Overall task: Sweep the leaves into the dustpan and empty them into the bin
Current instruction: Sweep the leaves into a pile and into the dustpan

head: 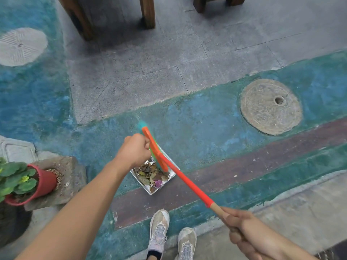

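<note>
One broom [187, 182], one dustpan [150, 190]. Right hand [249, 235] grasps broom, shaft slanting toward dustpan; left hand [136, 152] clenched, contents unclear.

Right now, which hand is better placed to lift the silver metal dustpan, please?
Left: left hand is fisted just above the silver metal dustpan; right hand grips the orange broom's wooden end.

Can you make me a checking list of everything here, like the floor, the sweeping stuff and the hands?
Surface: blue-green painted ground beside grey paving.
Job's things: broom at the metal dustpan, leaves inside; no bin seen.
Clutter: potted plant on a stone block.
Hands: right hand grips the broom handle; left hand is a fist over the dustpan, its grip hidden.
Cables: nothing seen.
Surroundings: two round covers, wooden legs, the person's shoes.
</note>
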### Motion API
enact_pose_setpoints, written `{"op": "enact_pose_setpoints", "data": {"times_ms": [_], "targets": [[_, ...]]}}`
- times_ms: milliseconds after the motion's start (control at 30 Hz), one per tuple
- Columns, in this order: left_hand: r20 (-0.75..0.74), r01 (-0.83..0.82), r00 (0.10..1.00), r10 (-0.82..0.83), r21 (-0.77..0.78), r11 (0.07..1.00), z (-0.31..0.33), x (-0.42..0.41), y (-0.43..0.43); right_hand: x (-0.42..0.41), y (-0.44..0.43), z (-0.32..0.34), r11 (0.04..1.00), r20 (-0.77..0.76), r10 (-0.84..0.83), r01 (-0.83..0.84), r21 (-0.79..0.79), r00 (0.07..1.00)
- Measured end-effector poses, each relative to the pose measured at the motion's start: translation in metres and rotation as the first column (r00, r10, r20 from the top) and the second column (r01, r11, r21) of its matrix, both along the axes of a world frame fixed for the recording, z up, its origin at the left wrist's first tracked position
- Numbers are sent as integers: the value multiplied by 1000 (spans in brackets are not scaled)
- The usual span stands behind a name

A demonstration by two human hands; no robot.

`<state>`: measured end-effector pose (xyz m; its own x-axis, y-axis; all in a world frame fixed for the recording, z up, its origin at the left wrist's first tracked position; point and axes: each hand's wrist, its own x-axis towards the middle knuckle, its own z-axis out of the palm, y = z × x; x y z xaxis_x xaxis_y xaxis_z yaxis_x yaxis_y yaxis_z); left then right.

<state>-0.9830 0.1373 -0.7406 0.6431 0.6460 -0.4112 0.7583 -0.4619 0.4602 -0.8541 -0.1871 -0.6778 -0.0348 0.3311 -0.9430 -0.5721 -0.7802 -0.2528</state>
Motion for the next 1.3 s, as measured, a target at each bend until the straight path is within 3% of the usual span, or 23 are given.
{"op": "enact_pose_setpoints", "data": {"times_ms": [67,200,400,567,633,733,800,1033,1300], "targets": [[10,-1,1000,1,-14,1000,0,-3,-1,15,-7,14,994,-18,-113,113,2,993],[23,-16,1000,16,-34,999,2,-7,-1,44,6,16,986,80,-162,163,-16,984],[49,-27,998,30,-53,998,3,-8,-5,49,20,-6,847,-192,-532,514,-137,825],[71,-45,996,51,-84,995,9,-19,3,33,3,-5,790,-329,-610,583,-188,721],[79,-72,994,80,-93,993,16,-29,5,32,-1,9,839,-299,-542,522,-150,785],[93,-138,985,144,-63,988,33,-46,6,34,5,39,947,-90,-322,322,-19,942],[116,-209,971,211,-28,977,53,-57,7,39,14,62,973,-2,-230,230,30,973],[265,-476,862,432,130,870,156,-107,-8,50,48,149,987,159,3,-28,158,987],[464,-722,664,586,192,665,290,-170,-85,32,64,253,908,366,263,-357,220,893]]}}
